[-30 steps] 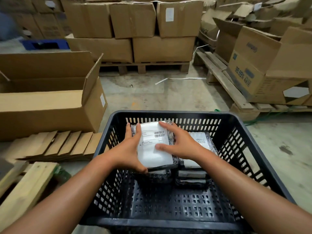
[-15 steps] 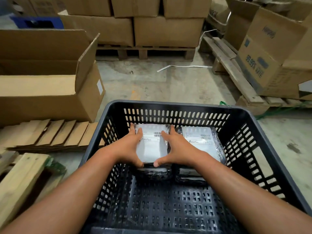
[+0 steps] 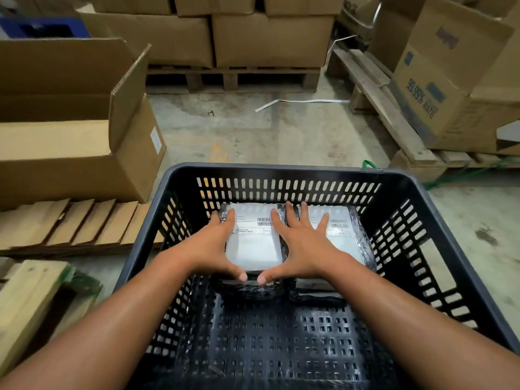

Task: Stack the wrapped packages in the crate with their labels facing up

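Note:
A black slotted crate (image 3: 275,171) stands on the floor in front of me. At its far wall are two stacks of packages wrapped in dark film, white labels up. My left hand (image 3: 213,249) holds the left edge of the top left package (image 3: 254,246), thumb on its near edge. Spread flat, my right hand (image 3: 301,246) lies across the gap between the stacks. Its fingers reach onto the top right package (image 3: 342,229) and its thumb touches the left package's near corner. More wrapped packages (image 3: 253,288) lie underneath.
An open cardboard box (image 3: 84,164) and flattened cardboard sheets (image 3: 70,223) lie to the left, with a wooden plank (image 3: 25,302) nearer me. Pallets loaded with boxes stand ahead (image 3: 233,77) and to the right (image 3: 394,114). A white strap (image 3: 295,102) lies on the concrete floor.
The left package has been lowered onto its stack and pushed toward the far wall. My right hand has opened and slid right, over the gap. The camera has tilted down.

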A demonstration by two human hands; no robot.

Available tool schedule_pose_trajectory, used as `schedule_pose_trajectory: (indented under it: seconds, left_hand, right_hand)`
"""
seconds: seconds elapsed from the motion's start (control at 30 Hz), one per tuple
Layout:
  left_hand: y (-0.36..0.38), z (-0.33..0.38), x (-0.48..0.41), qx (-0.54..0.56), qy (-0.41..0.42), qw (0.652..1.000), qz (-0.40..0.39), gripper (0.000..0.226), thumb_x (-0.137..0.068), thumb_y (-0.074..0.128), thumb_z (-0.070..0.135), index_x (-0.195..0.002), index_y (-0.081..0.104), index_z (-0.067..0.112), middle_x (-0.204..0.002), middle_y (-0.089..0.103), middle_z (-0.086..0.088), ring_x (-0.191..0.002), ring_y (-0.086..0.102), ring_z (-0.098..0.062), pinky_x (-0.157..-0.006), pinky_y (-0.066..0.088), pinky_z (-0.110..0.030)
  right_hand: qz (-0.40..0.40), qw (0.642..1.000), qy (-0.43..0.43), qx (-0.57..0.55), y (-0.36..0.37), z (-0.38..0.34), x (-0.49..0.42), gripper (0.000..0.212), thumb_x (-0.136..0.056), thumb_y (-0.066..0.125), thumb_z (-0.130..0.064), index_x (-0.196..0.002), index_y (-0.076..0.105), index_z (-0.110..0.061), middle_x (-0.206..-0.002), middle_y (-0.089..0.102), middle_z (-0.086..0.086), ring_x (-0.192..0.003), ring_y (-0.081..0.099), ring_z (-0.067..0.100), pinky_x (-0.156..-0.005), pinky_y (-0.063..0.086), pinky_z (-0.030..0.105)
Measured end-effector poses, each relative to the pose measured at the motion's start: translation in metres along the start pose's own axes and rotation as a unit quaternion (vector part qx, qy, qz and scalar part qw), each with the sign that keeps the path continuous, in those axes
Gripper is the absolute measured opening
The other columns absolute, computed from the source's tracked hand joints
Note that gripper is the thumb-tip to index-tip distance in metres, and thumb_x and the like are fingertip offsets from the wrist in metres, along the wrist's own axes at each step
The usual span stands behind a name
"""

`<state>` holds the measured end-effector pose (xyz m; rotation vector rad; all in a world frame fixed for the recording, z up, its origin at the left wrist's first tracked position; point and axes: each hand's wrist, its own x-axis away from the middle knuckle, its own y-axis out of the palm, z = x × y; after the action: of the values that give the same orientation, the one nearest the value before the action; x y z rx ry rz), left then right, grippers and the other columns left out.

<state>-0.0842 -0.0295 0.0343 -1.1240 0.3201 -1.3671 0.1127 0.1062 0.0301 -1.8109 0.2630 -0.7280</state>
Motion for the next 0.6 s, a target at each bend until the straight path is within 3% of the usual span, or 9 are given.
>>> schedule_pose_trajectory:
  seconds: [0.17,0.33,0.53,0.6]
  left_hand:
    - [-0.007,-0.002,-0.007,-0.006,-0.004,1.000,-0.019,0.164,-0.046,0.091,0.065,-0.160,-0.018,0.022,-0.168,-0.019,-0.012,-0.157,-0.003,-0.028,-0.127,0.010,-0.038]
    - [-0.013,-0.005,-0.011,0.009,0.004,1.000,-0.024,0.165,-0.044,0.096,0.059,-0.161,-0.013,0.021,-0.171,-0.009,-0.006,-0.157,0.004,-0.025,-0.126,0.013,-0.037]
    - [-0.016,-0.005,-0.008,0.038,0.007,0.999,-0.019,0.165,-0.040,0.096,0.059,-0.162,-0.010,0.021,-0.171,0.001,-0.002,-0.155,0.010,-0.022,-0.122,0.012,-0.030]
    - [-0.016,-0.004,-0.004,0.054,0.018,0.998,-0.014,0.167,-0.038,0.096,0.059,-0.162,-0.009,0.021,-0.170,0.006,0.000,-0.154,0.014,-0.021,-0.126,0.013,-0.034]
  right_hand:
    - [0.021,1.000,0.000,-0.013,0.008,0.001,-0.006,0.153,-0.048,0.050,-0.104,-0.162,-0.017,-0.029,-0.170,-0.025,0.010,-0.150,-0.034,0.040,-0.109,-0.018,0.081]
    - [0.052,0.999,-0.001,-0.010,0.015,0.003,-0.011,0.151,-0.046,0.043,-0.108,-0.163,-0.015,-0.032,-0.171,-0.023,0.008,-0.152,-0.032,0.038,-0.109,-0.022,0.079]
    - [0.070,0.997,0.002,-0.031,0.017,0.002,-0.011,0.153,-0.044,0.048,-0.107,-0.164,-0.010,-0.032,-0.172,-0.017,0.007,-0.153,-0.031,0.036,-0.107,-0.026,0.076]
    - [0.072,0.996,0.002,-0.043,0.014,0.001,-0.009,0.154,-0.043,0.050,-0.107,-0.165,-0.008,-0.033,-0.173,-0.016,0.007,-0.153,-0.030,0.035,-0.108,-0.026,0.076]
